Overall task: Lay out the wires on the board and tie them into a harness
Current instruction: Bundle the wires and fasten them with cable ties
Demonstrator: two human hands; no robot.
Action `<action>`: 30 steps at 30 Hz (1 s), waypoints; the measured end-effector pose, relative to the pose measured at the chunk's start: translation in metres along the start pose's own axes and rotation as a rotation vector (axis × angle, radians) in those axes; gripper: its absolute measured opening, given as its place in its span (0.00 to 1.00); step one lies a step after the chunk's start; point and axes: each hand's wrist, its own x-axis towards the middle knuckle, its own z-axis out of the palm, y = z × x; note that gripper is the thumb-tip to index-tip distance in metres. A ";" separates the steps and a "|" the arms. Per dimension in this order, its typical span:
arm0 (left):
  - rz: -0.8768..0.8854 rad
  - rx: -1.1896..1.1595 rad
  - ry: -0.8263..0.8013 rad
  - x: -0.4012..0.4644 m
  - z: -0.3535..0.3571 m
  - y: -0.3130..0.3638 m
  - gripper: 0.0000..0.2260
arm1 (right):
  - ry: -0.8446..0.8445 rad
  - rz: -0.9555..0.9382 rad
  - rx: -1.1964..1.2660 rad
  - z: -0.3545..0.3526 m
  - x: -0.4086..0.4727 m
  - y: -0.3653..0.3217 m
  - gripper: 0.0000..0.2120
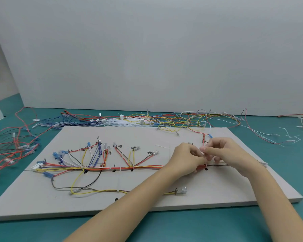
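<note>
Wires [101, 167] run bundled along the board [164, 198] middle. Left hand [185, 158] and right hand [224, 152] both pinch a white cable tie [205, 158] around the bundle near the board's right edge.

You're at a workshop bench: a teal mat [164, 224], and loose wires [147, 119] heaped behind the board [147, 198].

Matt grey board [147, 198], plastic-sheathed wires [98, 167]

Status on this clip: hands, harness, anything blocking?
Left hand and right hand both pinching a white cable tie at the trunk bundle on the board. Ties already on to the left. Nothing blocking.
</note>
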 end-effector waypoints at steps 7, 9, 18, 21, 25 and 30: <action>0.095 0.143 0.059 -0.002 0.004 -0.002 0.04 | 0.054 -0.012 0.087 0.007 0.003 -0.005 0.15; 0.146 0.229 0.084 -0.005 0.006 -0.001 0.04 | 0.058 -0.018 0.143 0.007 0.003 -0.005 0.15; 0.239 0.464 0.110 -0.007 0.007 0.002 0.05 | -0.050 0.005 0.328 0.013 0.002 -0.005 0.13; 0.229 0.545 0.153 -0.010 0.009 0.004 0.05 | -0.077 0.027 0.346 0.010 0.002 -0.005 0.11; 0.272 0.628 0.158 -0.010 0.009 0.005 0.07 | -0.082 0.086 0.380 0.012 0.004 -0.003 0.10; 0.368 0.757 0.116 -0.017 -0.008 0.013 0.08 | 0.062 0.111 0.548 0.016 0.009 -0.002 0.09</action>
